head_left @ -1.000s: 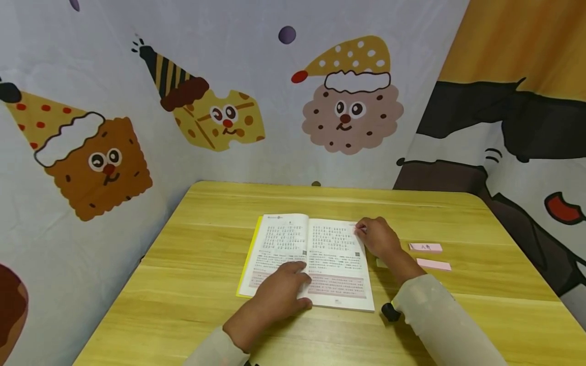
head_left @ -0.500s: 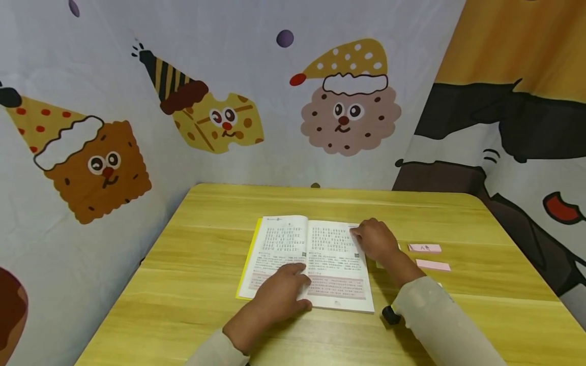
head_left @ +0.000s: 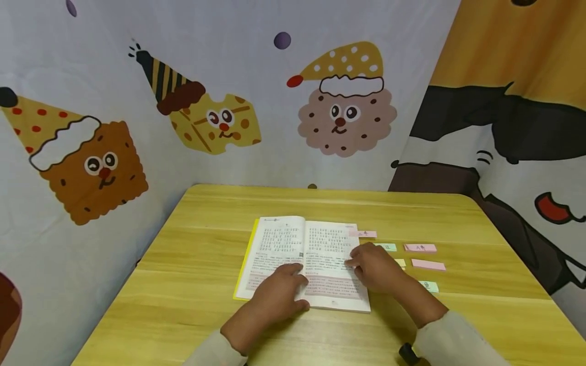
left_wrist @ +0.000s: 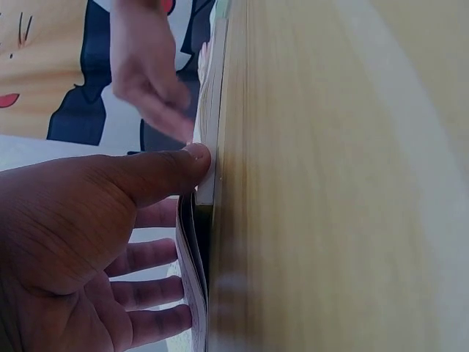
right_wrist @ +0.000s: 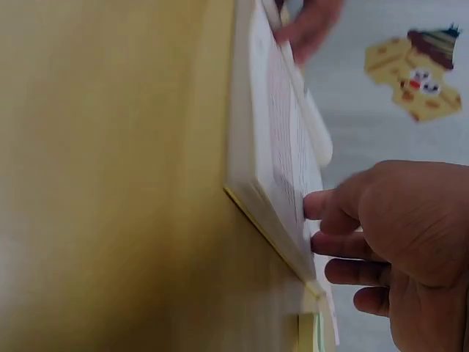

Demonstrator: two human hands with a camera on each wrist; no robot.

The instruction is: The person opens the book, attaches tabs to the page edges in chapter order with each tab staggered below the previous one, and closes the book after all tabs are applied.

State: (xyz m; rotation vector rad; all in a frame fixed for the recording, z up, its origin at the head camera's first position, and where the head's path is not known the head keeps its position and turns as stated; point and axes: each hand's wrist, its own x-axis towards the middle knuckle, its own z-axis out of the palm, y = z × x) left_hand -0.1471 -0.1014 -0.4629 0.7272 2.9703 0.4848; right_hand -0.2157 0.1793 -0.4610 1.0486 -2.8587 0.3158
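An open book (head_left: 329, 244) with printed pages and a yellow cover edge lies on the wooden table. My left hand (head_left: 280, 292) rests on the lower middle of the spread, holding it flat; in the left wrist view its thumb (left_wrist: 172, 172) lies along the book's edge, fingers spread over the page. My right hand (head_left: 377, 267) is over the right page's outer edge, its fingertips at the paper and nothing seen in its grasp. A pink sticky tab (head_left: 368, 234) with handwriting sticks out from the upper right page edge, above that hand.
Right of the book lie a green paper strip (head_left: 388, 247), a yellow strip (head_left: 401, 263), two pink strips, one written (head_left: 420, 248) and one plain (head_left: 428, 265), and another green strip (head_left: 430, 286) near the right wrist. A cartoon-printed cloth (head_left: 274, 168) hangs behind the table (head_left: 183, 274).
My right hand has left the page's upper right corner and moved down along the edge, uncovering the pink tab and the green and yellow strips. The left hand stays put.
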